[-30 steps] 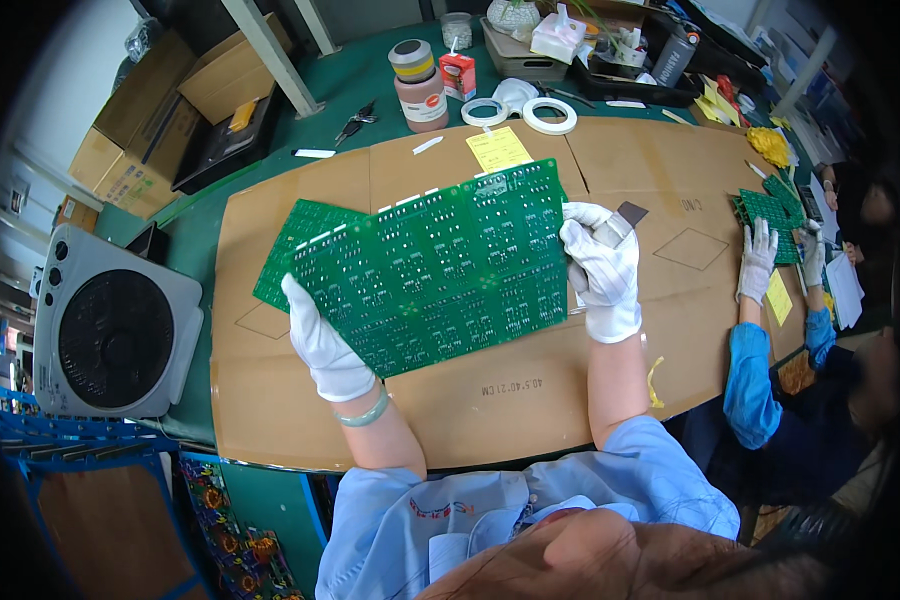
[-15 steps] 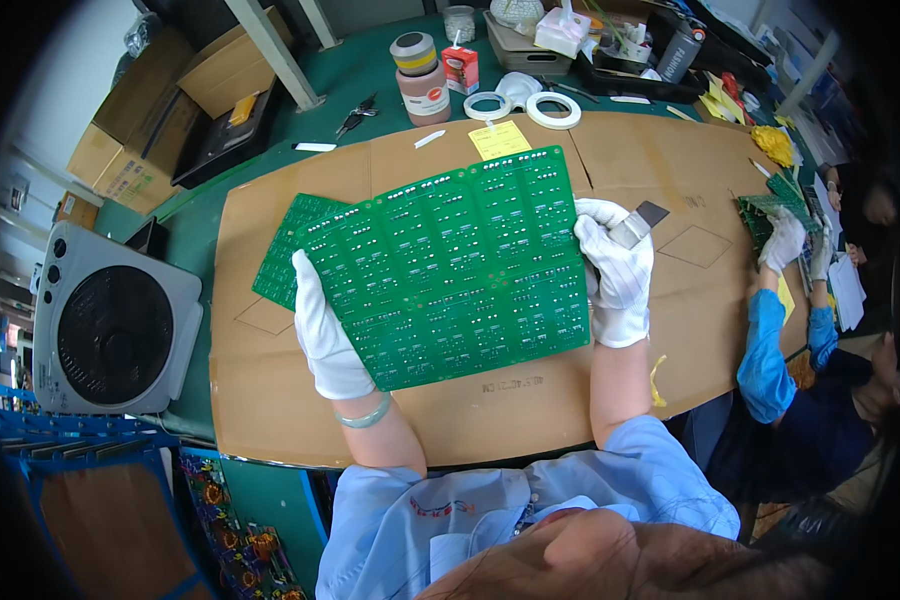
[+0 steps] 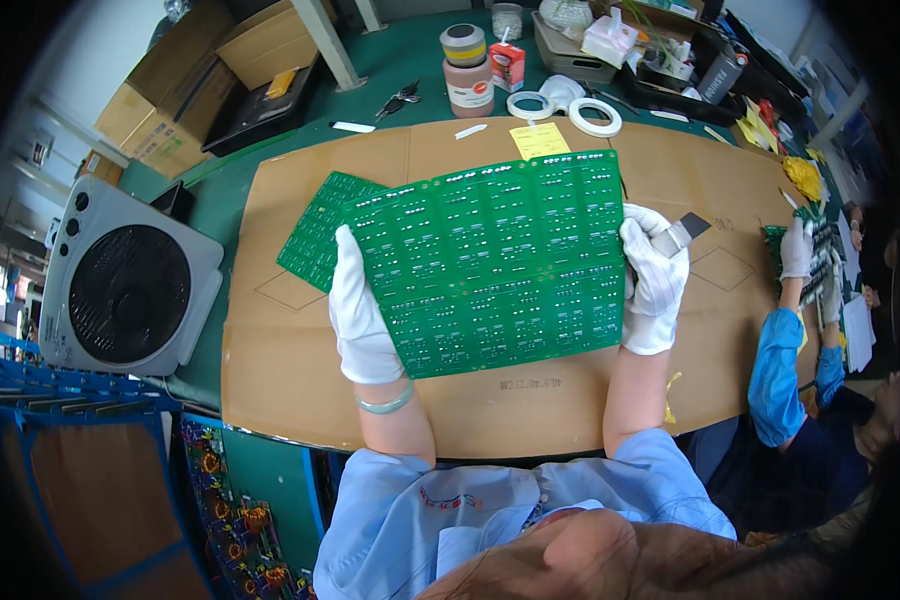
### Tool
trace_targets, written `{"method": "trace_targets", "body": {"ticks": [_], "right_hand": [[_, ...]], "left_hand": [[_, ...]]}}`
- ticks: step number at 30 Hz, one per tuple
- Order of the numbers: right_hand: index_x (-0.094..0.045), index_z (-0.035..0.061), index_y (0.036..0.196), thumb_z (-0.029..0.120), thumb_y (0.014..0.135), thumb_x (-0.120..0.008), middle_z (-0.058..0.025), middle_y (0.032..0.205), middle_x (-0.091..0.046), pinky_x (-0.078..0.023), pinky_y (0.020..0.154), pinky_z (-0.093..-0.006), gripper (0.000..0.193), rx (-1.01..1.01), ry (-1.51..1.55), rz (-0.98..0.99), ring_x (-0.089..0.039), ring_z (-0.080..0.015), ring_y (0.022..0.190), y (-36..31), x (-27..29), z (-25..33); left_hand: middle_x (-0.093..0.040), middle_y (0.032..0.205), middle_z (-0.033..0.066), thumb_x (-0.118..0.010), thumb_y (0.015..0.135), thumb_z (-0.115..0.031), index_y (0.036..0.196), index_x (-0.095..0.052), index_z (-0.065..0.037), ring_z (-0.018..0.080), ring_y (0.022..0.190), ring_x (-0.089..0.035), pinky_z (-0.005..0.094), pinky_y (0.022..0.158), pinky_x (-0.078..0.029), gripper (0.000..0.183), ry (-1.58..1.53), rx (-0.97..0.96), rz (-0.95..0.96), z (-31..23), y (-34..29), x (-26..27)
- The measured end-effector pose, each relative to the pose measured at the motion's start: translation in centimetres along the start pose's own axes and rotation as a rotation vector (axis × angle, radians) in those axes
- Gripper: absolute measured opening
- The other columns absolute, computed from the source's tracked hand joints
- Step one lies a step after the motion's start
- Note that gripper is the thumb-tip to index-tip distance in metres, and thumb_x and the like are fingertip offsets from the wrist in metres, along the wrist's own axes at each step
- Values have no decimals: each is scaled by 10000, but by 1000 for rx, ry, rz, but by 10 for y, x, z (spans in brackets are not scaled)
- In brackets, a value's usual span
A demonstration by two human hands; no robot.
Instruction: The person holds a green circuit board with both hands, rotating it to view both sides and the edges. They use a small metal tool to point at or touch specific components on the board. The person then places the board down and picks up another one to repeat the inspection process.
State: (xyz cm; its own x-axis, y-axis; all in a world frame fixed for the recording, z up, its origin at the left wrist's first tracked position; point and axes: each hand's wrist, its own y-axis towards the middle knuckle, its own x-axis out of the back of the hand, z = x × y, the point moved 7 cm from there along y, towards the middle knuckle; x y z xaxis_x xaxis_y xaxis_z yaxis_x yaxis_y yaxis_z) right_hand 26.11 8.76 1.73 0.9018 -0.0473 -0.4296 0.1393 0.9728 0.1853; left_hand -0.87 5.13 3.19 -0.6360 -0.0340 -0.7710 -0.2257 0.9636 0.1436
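A large green circuit board panel, dotted with rows of small solder points, is held up tilted over the cardboard. My left hand, in a white glove, grips its left edge, thumb on the face and fingers hidden behind. At the right edge my gloved right hand is closed on the panel. A small silver tool with a dark flat blade sticks out of that same hand. Partly behind the panel's upper left corner lies a second green circuit board on the cardboard.
Brown cardboard covers the bench. A grey fan stands left. Along the back are a pink bottle, tape rolls, a yellow note and a black tray. A co-worker's gloved hand handles green boards at right.
The whole view has shifted, so the bench and things on it appear farther right. Both my hands keep their hold on the panel, which looks slightly less slanted.
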Motion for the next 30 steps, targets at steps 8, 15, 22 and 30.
{"method": "trace_targets", "body": {"ticks": [8,15,22,30], "right_hand": [[-607,-84,1035,91,859,-625,-90,899,-667,-481,693,-204,249,4,-13,-45,-610,-96,753,2,1,1],[-609,-96,1046,94,860,-611,-97,890,-668,-478,680,-206,267,-55,-33,-58,-612,-100,743,6,6,0],[-617,-92,1051,106,855,-609,-82,877,-669,-467,648,-185,279,-100,-4,-58,-608,-88,720,9,7,-6],[-608,-77,1069,157,913,-518,-83,884,-658,-462,671,-214,296,-143,-71,-42,-589,-108,740,10,10,-10]], "left_hand": [[-625,1129,132,-345,1015,-340,1173,-564,-6,197,985,-624,325,840,-528,429,-16,-4,-17,2,-3,3],[-624,1133,126,-342,1014,-341,1193,-554,-10,190,990,-624,314,839,-528,432,39,26,1,3,-6,0],[-616,1149,129,-291,1023,-340,1220,-528,0,186,999,-623,299,846,-522,459,56,24,61,1,-8,-14],[-621,1133,133,-286,1022,-334,1211,-527,6,187,996,-623,298,839,-521,458,30,32,104,3,-8,-14]]}}
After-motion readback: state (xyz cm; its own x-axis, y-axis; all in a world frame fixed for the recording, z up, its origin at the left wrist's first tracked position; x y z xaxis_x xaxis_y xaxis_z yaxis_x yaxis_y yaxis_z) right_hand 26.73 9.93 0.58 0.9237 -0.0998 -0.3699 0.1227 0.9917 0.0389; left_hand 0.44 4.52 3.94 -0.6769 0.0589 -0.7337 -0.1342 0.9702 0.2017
